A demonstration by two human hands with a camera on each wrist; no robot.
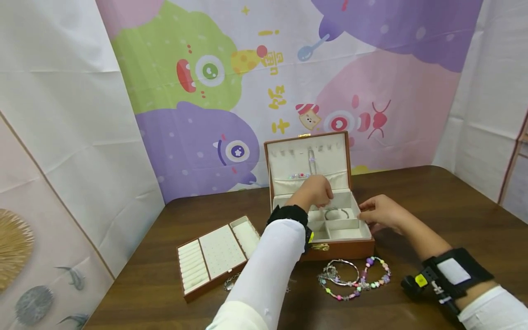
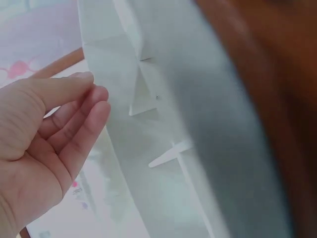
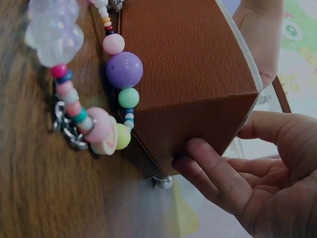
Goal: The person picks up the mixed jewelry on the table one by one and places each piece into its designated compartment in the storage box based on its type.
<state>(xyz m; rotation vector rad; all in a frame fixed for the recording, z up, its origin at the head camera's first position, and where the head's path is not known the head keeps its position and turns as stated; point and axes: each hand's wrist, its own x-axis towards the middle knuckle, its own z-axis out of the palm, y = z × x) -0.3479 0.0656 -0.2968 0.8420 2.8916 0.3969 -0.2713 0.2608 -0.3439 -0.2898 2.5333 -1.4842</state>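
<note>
Hanging over the brown box point(image 1: 344, 250) on the table point(image 1: 429, 197) with its lid point(image 1: 284, 162) up, my left hand point(image 1: 316, 190) has its thumb and fingers softly bent, tips close together. My right hand point(image 1: 384, 211) holds the box's side, thumb by the top edge, fingers outside. Bead bracelets point(image 1: 370, 261) lie in front.

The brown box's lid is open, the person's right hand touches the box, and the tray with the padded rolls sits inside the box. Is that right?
Not quite: the tray with the padded rolls is not inside the brown box. The head view shows it lying on the table, to the box's left. The lid is open, and the right hand touches the box.
</note>
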